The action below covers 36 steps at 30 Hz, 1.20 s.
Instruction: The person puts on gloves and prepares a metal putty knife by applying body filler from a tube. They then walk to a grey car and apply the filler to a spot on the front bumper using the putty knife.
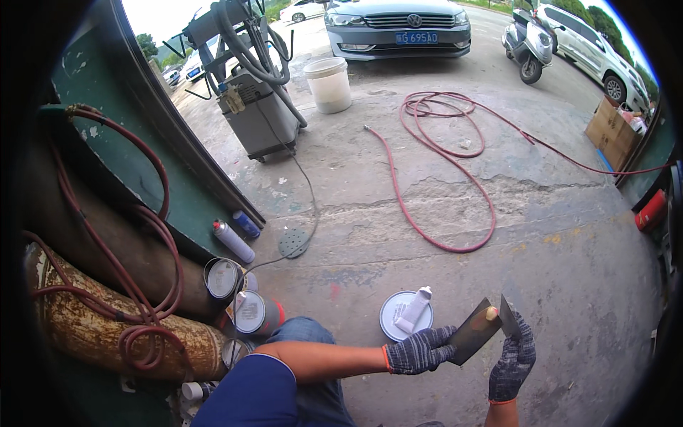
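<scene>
Both my hands wear grey knitted gloves with orange cuffs. My left hand [421,349] grips a dark rectangular plate [469,336] by its lower left edge. A dollop of pale yellow paste [490,314] with a small reddish patch sits near the plate's upper corner. My right hand [513,358] holds a thin, flat spreader [509,317] upright beside the paste; whether the two touch is hard to tell. Left of the plate, a white squeeze tube [413,310] lies across the round lid of a can [389,315] on the concrete floor.
At left lie a rusty gas cylinder [80,320] with red hoses [173,299], cans [249,312] and a spray can [233,242]. Ahead are a wheeled machine [261,115], a white bucket [328,88], a coiled red hose [392,176] and a parked car [397,26]. A cardboard box [613,128] stands right.
</scene>
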Available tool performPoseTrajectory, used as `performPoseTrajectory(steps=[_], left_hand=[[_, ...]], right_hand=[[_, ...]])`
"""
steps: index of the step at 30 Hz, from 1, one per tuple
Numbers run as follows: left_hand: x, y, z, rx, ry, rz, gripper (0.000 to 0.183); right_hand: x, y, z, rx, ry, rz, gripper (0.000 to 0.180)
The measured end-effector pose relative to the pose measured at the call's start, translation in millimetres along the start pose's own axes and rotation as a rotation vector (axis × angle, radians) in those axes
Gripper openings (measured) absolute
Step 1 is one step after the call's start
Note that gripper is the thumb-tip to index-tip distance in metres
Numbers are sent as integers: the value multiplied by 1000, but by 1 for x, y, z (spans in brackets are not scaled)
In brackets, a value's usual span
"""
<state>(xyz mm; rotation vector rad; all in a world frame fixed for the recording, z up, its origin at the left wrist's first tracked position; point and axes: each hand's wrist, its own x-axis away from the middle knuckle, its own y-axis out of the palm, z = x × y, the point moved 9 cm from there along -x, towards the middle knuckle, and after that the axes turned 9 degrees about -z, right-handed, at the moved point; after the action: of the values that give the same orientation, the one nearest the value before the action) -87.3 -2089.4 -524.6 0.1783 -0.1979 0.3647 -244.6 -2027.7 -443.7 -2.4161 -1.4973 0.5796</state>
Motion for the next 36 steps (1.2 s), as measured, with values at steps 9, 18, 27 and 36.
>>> performPoseTrajectory(steps=[9, 18, 27, 36], left_hand=[[4, -10, 8, -233, 251, 162, 34], [4, 0, -4, 116, -137, -46, 39], [14, 2, 27, -538, 494, 229, 36], [3, 3, -7, 88, -233, -123, 36]], right_hand=[[24, 42, -56, 291, -393, -145, 26], [-5, 14, 2, -360, 113, -134, 30], [32, 56, -50, 429, -447, -122, 29], [3, -9, 14, 21, -11, -1, 29]])
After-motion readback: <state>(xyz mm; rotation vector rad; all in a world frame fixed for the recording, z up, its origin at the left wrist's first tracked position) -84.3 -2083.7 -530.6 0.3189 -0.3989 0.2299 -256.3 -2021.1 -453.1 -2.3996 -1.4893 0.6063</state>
